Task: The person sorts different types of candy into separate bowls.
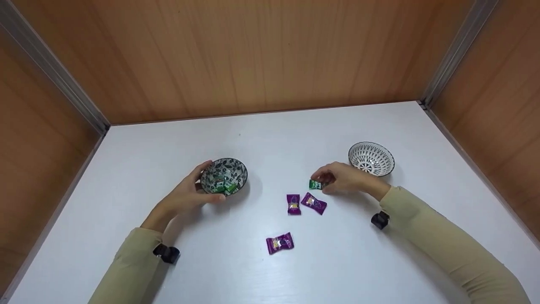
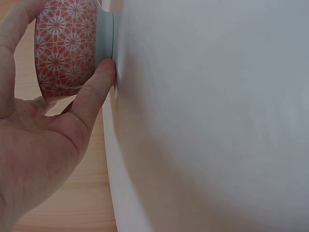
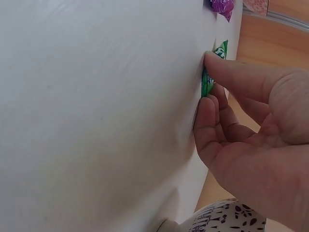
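My left hand [image 1: 188, 190] holds a small bowl [image 1: 236, 169] at its left side, thumb on the near side and fingers around the far side. Inside, the bowl has a dark floral pattern; its outer wall [image 2: 65, 48] is red with white flowers. Several green-wrapped candies [image 1: 230, 188] lie in it. Right of centre, my right hand [image 1: 344, 177] pinches another green-wrapped candy [image 3: 207, 82] between thumb and fingers, at the table surface. Two purple-wrapped candies [image 1: 293, 204] lie just below that hand, and a third purple candy [image 1: 280, 243] lies closer to me.
A second bowl [image 1: 371, 158], white with a black pattern, stands behind my right wrist. The white table [image 1: 236, 270] is bounded by wood-grain panels [image 1: 253, 55] at the back and both sides. A dark wrist device [image 1: 168, 254] sits on each forearm.
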